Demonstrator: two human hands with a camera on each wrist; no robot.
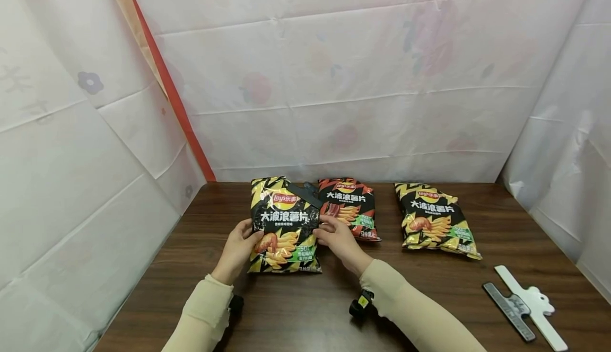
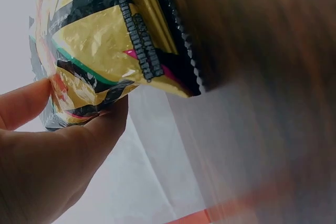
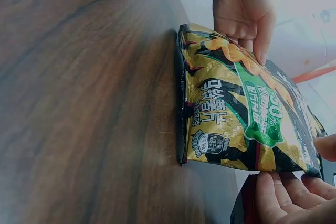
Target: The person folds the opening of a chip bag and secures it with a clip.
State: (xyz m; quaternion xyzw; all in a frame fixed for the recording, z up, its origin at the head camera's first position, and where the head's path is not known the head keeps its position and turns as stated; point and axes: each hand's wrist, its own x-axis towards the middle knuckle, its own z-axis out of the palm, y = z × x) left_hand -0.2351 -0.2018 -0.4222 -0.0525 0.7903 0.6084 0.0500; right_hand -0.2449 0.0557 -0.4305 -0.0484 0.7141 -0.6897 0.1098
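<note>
A yellow and black bag of potato chips (image 1: 285, 235) stands nearly upright over the table. My left hand (image 1: 238, 248) grips its left edge, thumb on the printed front. On the opposite edge, my right hand (image 1: 341, 240) holds the bag with thumb and fingers. A black bag clip (image 1: 306, 195) sits slantwise across the bag's top right corner. In the left wrist view the left hand (image 2: 58, 166) pinches the crinkled side of the bag (image 2: 94, 45). The right wrist view shows the bag's lower seam close to the tabletop, with right fingers (image 3: 286, 195) against its side.
Behind the held bag lies a red and black chip bag (image 1: 347, 209). Another yellow and black chip bag (image 1: 435, 219) lies farther right. A white clip (image 1: 534, 305) and a grey clip (image 1: 509, 309) are on the brown table (image 1: 296, 315) at the right front.
</note>
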